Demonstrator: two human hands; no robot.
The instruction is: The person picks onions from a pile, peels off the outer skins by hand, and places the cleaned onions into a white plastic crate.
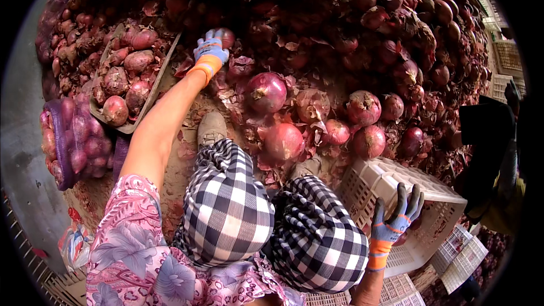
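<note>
Nearest to us: our knees in black-and-white checked trousers [226, 204], pink floral sleeve [127, 238] on the left arm. Our right hand [395, 215], in a grey-blue glove with an orange cuff, rests on the rim of a white plastic crate [396, 184] tilted on its side just right of our knees; fingers spread and hooked over the edge, so gripping the crate rim. Something dark red shows just under that hand inside the crate, too hidden to tell what. More white crates [462, 255] lie lower right.

Past the knees, one shoe [211, 127] on dirt strewn with dry onion skins. Loose red onions [266, 92] lie just ahead, touching the big pile.

Our left arm stretches far forward. The left hand [211, 48], same kind of glove, is curled around a red onion [226, 37] at the foot of the pile; fingers closed on it, onion partly hidden behind the glove.

Left of that hand, a flat tray [153, 88] full of onions, and a purple mesh sack [68, 141] of onions nearer the left edge. Farthest back, the heaped onion pile [368, 17] fills the top.
</note>
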